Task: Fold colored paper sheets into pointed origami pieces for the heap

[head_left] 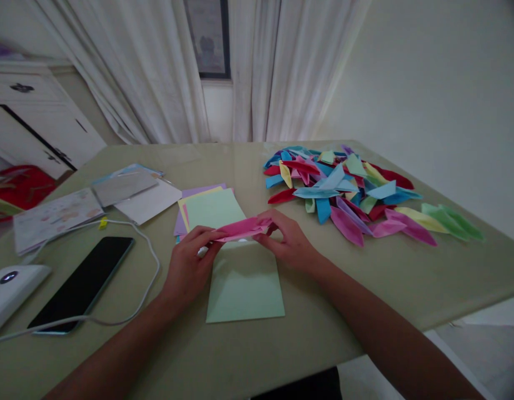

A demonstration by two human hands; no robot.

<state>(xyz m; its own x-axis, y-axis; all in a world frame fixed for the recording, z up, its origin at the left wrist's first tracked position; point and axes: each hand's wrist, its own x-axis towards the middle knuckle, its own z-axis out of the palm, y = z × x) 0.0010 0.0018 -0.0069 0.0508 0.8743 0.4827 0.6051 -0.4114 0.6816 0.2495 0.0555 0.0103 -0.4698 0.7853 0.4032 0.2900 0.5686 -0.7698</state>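
A folded piece of pink paper (242, 226) is held up between my two hands, narrow and lying crosswise. My left hand (193, 258) pinches its left end, and my right hand (288, 239) grips its right end with thumb and fingers. Under the hands a light green sheet of paper (246, 289) rests flat on the table. Just behind it lies a stack of coloured paper sheets (213, 208), pale green on top, with yellow, pink and purple edges showing.
A heap of folded coloured paper pieces (332, 186) covers the back right of the table (390, 289). On the left are a black phone (84, 283), a white power bank (15, 291), a white cable (156, 261) and several flat packets (59, 216). Curtains (156, 66) hang behind.
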